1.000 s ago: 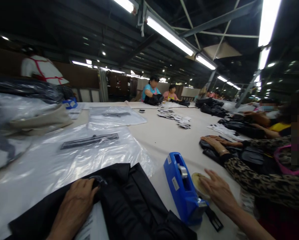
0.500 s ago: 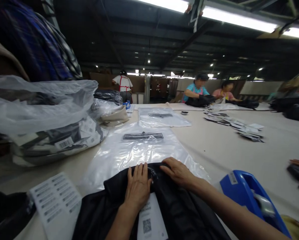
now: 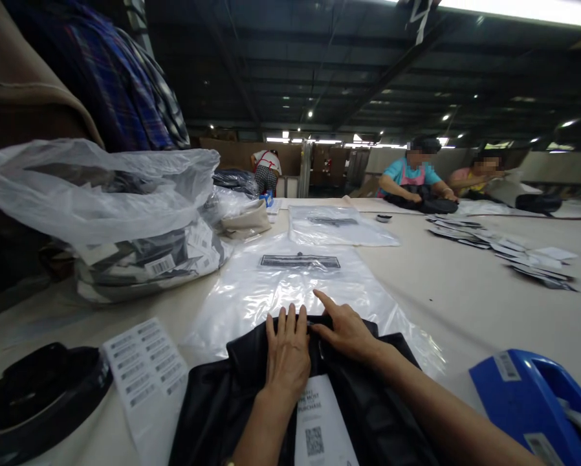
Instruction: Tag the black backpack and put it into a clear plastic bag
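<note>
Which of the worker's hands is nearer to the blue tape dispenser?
Right. The right hand is at the top edge of the black jacket, left of the blue tape dispenser; the left hand rests on the jacket, farther left.

On the bench (image 3: 465,310), we have the garment (image 3: 208,395) nearest us, our left hand (image 3: 289,356) and right hand (image 3: 346,330) side by side at its far edge, a printed card (image 3: 322,421) upon it. Behind lies a plastic bag (image 3: 300,285), then a second bag (image 3: 343,233). To our left is a label sheet (image 3: 145,369), a filled sack (image 3: 145,220) behind it; to our right, a tape dispenser (image 3: 514,401), with tags (image 3: 504,246) beyond.
</note>
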`<action>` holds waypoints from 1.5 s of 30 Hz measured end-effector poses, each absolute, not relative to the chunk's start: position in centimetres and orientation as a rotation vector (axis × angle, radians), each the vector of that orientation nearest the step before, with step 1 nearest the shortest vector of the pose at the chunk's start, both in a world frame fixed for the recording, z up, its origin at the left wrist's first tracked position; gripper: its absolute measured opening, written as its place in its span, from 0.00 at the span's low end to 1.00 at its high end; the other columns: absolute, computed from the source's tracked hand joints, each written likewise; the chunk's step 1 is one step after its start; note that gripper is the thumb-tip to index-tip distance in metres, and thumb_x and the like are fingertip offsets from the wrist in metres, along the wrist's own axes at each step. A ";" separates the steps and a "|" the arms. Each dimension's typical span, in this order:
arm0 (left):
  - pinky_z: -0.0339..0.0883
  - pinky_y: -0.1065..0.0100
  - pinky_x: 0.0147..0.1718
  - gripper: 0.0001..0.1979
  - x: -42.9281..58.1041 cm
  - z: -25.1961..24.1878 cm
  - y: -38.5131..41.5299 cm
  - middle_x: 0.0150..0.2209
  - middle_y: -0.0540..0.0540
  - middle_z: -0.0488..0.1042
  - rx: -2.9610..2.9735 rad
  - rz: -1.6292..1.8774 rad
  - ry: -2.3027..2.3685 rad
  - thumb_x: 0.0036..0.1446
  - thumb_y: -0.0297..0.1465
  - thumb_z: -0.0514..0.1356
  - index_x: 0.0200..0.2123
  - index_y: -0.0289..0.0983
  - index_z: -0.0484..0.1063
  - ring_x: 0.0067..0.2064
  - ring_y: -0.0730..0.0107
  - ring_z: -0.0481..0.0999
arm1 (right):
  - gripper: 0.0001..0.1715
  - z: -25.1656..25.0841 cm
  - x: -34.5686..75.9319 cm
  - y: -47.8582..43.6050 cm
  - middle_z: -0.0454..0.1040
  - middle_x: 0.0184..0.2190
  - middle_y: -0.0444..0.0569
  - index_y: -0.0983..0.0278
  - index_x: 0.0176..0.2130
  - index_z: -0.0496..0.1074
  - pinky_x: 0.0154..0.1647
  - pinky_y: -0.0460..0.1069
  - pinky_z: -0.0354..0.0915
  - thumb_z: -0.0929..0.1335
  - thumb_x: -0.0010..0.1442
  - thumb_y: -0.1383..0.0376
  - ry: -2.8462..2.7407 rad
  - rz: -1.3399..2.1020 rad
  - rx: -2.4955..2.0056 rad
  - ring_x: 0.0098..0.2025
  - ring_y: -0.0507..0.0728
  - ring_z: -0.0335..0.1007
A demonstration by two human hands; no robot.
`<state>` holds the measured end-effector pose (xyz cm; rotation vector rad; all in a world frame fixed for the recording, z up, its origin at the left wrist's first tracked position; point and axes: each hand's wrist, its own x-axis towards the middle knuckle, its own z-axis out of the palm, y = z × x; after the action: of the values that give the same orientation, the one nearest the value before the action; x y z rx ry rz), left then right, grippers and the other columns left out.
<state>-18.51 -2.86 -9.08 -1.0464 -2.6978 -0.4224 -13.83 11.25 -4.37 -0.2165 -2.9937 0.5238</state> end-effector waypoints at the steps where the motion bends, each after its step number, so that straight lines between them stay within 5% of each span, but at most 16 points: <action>1: 0.44 0.41 0.59 0.25 -18.6 -9.1 -3.0 0.63 0.39 0.53 -1.063 -0.442 -2.637 0.61 0.23 0.48 0.62 0.35 0.53 0.63 0.51 0.51 | 0.39 -4.2 -13.3 11.0 0.73 0.44 0.53 0.66 0.64 0.48 0.51 0.54 0.58 0.65 0.57 0.64 -2.967 0.514 -0.172 0.46 0.60 0.68; 4: 0.53 0.46 0.53 0.29 -18.8 -8.9 -3.5 0.60 0.37 0.59 -1.101 -0.570 -2.484 0.56 0.19 0.49 0.61 0.36 0.52 0.59 0.54 0.59 | 0.38 -4.0 -11.8 10.2 0.73 0.43 0.54 0.68 0.62 0.53 0.52 0.55 0.58 0.65 0.55 0.68 -2.840 0.489 0.076 0.44 0.59 0.68; 7: 0.57 0.54 0.45 0.24 -18.9 -8.5 -3.8 0.43 0.43 0.72 -1.134 -0.696 -2.446 0.52 0.17 0.49 0.52 0.37 0.63 0.46 0.59 0.69 | 0.40 -3.7 -11.4 10.2 0.75 0.35 0.52 0.69 0.62 0.53 0.48 0.56 0.60 0.67 0.54 0.65 -2.772 0.604 0.165 0.38 0.59 0.70; 9: 0.56 0.55 0.44 0.16 -18.8 -8.3 -3.8 0.32 0.47 0.70 -1.148 -0.716 -2.392 0.52 0.17 0.48 0.38 0.37 0.68 0.39 0.61 0.69 | 0.34 -3.5 -11.9 11.2 0.75 0.33 0.49 0.67 0.62 0.55 0.45 0.54 0.63 0.63 0.59 0.58 -2.799 0.767 0.018 0.37 0.58 0.70; 12: 0.54 0.56 0.46 0.13 -18.3 -8.2 -3.5 0.26 0.48 0.65 -1.180 -0.727 -2.228 0.49 0.15 0.46 0.26 0.37 0.64 0.34 0.63 0.65 | 0.27 -3.3 -13.6 14.1 0.76 0.34 0.50 0.65 0.55 0.65 0.42 0.51 0.66 0.54 0.66 0.55 -2.839 0.869 -0.094 0.36 0.55 0.72; 19: 0.53 0.64 0.31 0.11 -16.3 -7.2 -3.7 0.24 0.47 0.61 -1.288 -0.788 -1.970 0.43 0.15 0.47 0.22 0.36 0.59 0.28 0.65 0.58 | 0.31 -4.7 -16.6 19.7 0.63 0.57 0.57 0.60 0.54 0.68 0.59 0.59 0.55 0.66 0.56 0.48 -3.083 0.659 0.313 0.58 0.65 0.59; 28: 0.52 0.63 0.31 0.10 -15.3 -6.4 -3.4 0.24 0.47 0.60 -1.262 -0.868 -1.845 0.50 0.18 0.45 0.22 0.35 0.60 0.27 0.66 0.57 | 0.37 -6.7 -16.5 18.3 0.53 0.61 0.66 0.65 0.60 0.61 0.60 0.64 0.51 0.58 0.61 0.44 -3.219 0.361 0.802 0.63 0.68 0.47; 38: 0.53 0.63 0.32 0.09 -15.4 -6.8 -3.4 0.23 0.47 0.61 -1.268 -0.869 -1.912 0.48 0.18 0.46 0.22 0.35 0.59 0.28 0.66 0.58 | 0.29 -8.8 -17.7 18.2 0.62 0.57 0.62 0.67 0.56 0.66 0.61 0.63 0.53 0.62 0.62 0.54 -3.055 0.584 0.621 0.60 0.67 0.56; 45: 0.53 0.63 0.31 0.08 -15.8 -7.3 -3.4 0.24 0.46 0.60 -1.265 -0.906 -1.976 0.46 0.18 0.48 0.22 0.36 0.57 0.28 0.65 0.58 | 0.27 -8.9 -18.5 18.1 0.75 0.43 0.53 0.64 0.36 0.77 0.50 0.54 0.65 0.58 0.61 0.49 -2.915 0.986 0.281 0.48 0.61 0.70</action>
<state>-15.80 -3.38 -7.26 -1.2649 -1.9757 -0.9055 -18.50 18.08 -8.95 0.2808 -2.9151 0.9857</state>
